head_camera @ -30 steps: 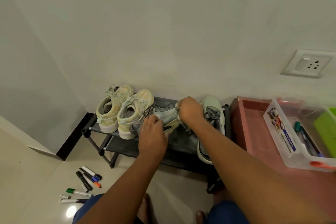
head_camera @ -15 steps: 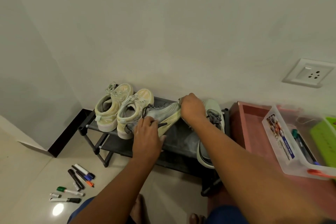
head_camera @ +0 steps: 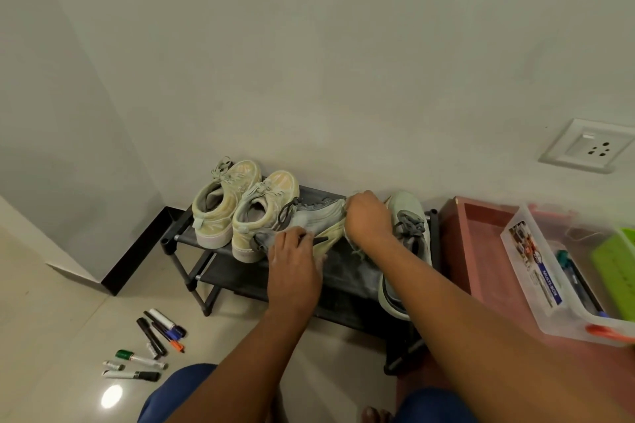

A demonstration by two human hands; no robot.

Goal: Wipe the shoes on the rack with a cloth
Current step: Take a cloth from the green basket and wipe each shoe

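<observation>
Grey-and-yellow lace-up sneaker (head_camera: 309, 221), tipped on its side on the top shelf of the black tube-frame shoe rack (head_camera: 178, 237), is what I'm working on. Long axis runs across the shelf, heel end toward my left hand (head_camera: 292, 264), toe end under my right hand (head_camera: 369, 220). Both hands are on it, one at each end.

Left fingers (head_camera: 292, 239) are curled over the heel and collar side, gripping the shoe; the laces sit just beyond those fingertips. Right fingers are clenched at the toe. A frayed grey cloth (head_camera: 355, 247) hangs below that fist, so I judge it's grasping the cloth against the toe, though the pads are hidden.

Just past my right knuckles lies a pale green sneaker with grey laces (head_camera: 407, 240), close but not being handled. Beyond my left fingertips stands a pair of cream-yellow sneakers (head_camera: 247, 209), the nearer one touching the grey shoe.

Next stroke, as I judge it, runs from the toe toward the heel, with the left hand steadying. Risk: the cloth may snag on the laces.

Marker pens (head_camera: 151, 347) are scattered on the floor, well away from the left hand.
</observation>
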